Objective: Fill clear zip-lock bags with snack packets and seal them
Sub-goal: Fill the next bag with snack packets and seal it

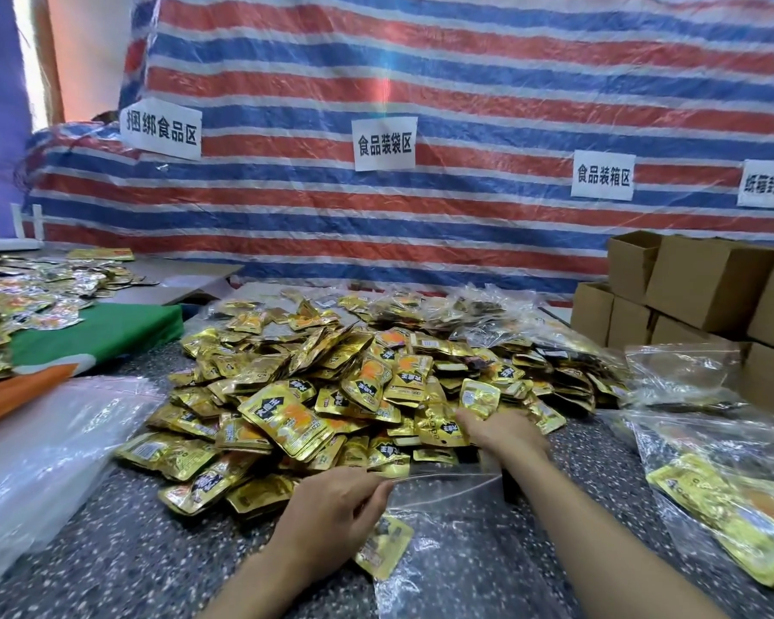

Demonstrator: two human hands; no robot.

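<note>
A big heap of gold snack packets (pixel 331 395) covers the middle of the speckled table. In front of it lies a clear zip-lock bag (pixel 456 542) with its mouth towards the heap and one gold packet (pixel 383 551) inside. My left hand (pixel 331 516) pinches the left corner of the bag's mouth. At the near edge of the heap, my right hand (pixel 501 433) grips gold packets (pixel 443 431), just beyond the bag's opening.
Filled clear bags (pixel 729 498) lie at the right, below stacked cardboard boxes (pixel 698 301). A pile of empty clear bags (pixel 41 462) sits at the left. More packets (pixel 28 292) lie on a green and orange cloth (pixel 99 337) far left. A striped tarp hangs behind.
</note>
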